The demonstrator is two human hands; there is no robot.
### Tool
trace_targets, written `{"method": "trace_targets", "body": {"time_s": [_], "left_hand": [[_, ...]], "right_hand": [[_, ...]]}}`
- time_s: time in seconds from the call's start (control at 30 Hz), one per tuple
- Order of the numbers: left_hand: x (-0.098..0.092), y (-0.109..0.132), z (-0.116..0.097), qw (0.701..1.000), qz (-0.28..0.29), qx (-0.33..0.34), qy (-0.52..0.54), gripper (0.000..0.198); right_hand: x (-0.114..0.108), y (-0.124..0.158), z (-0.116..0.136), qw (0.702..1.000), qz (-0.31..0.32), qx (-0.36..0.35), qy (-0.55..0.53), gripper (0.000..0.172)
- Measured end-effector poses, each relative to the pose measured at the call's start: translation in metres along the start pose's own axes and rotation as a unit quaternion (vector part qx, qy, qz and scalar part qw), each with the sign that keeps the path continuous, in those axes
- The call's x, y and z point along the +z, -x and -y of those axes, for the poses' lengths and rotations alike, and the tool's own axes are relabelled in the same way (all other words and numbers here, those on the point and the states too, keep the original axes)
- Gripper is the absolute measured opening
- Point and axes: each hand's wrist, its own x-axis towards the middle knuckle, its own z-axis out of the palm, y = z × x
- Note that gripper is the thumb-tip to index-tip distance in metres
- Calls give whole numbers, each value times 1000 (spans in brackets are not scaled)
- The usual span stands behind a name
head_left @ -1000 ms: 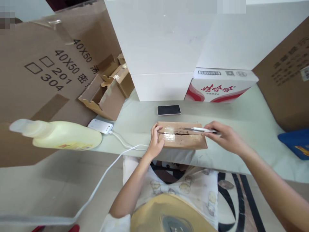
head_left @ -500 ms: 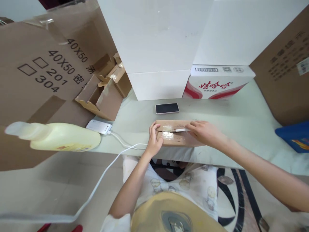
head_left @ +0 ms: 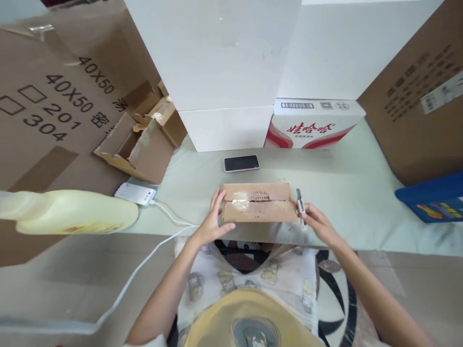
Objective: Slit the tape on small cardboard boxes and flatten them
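Note:
A small brown cardboard box (head_left: 258,212) lies on the cloth-covered surface before me, with shiny clear tape across the left part of its top seam. My left hand (head_left: 211,224) grips its left end, fingers along the end and thumb near the front edge. In my right hand (head_left: 318,222) is a box cutter (head_left: 300,202), held upright against the box's right end. The cutter's tip points away from me.
Beyond the box lies a phone (head_left: 241,163), with white cartons (head_left: 226,129) behind it. On the left are an open cardboard box (head_left: 150,152), a pale yellow bottle (head_left: 79,212) and a white power bank (head_left: 135,193) with a cable. A blue container (head_left: 430,197) stands at right.
My right hand has moved with the cutter from the top seam to the box's right end. My left thumb has come off the box top to its front edge. The view has shifted slightly.

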Motion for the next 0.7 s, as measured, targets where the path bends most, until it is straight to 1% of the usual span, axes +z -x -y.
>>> {"method": "trace_targets", "body": {"time_s": [0.03, 0.1, 0.13, 0.17, 0.23, 0.3, 0.33, 0.43, 0.47, 0.53, 0.57, 0.63, 0.7], "left_hand": [[-3, 0, -3, 1000, 12, -1, -26, 108], [-7, -4, -15, 998, -8, -15, -61, 103], [-9, -10, -23, 997, -24, -37, -61, 97], [-10, -17, -32, 996, -32, -71, -50, 94], [-15, -34, -48, 982, -28, -189, -5, 82], [-21, -53, -60, 963, 11, -270, 17, 69], [-25, -63, -62, 951, 42, -304, 25, 67], [-35, -88, -60, 907, 145, -393, 41, 66], [-36, -95, -56, 891, 174, -417, 41, 65], [-33, -106, -46, 865, 212, -453, 32, 62], [-30, -109, -41, 856, 223, -466, 27, 60], [-20, -113, -29, 849, 224, -478, 21, 55], [-12, -115, -21, 860, 196, -471, 20, 55]], "right_hand": [[13, 6, -8, 1000, -16, 2, -10, 62], [31, 12, -15, 998, -54, 4, -27, 64], [36, 10, -14, 996, -74, 4, -38, 63], [37, 7, -11, 994, -92, 4, -51, 62], [30, -5, 4, 990, -114, 0, -79, 58], [16, -20, 23, 991, -105, 15, -86, 56], [9, -27, 31, 992, -92, 30, -76, 55], [-1, -48, 46, 995, -67, 74, -19, 52], [-1, -54, 46, 995, -68, 79, 1, 52], [4, -63, 41, 993, -77, 81, 44, 53], [8, -66, 37, 991, -84, 83, 71, 53], [16, -69, 29, 983, -96, 89, 129, 52], [22, -69, 23, 971, -104, 99, 190, 47]]}}
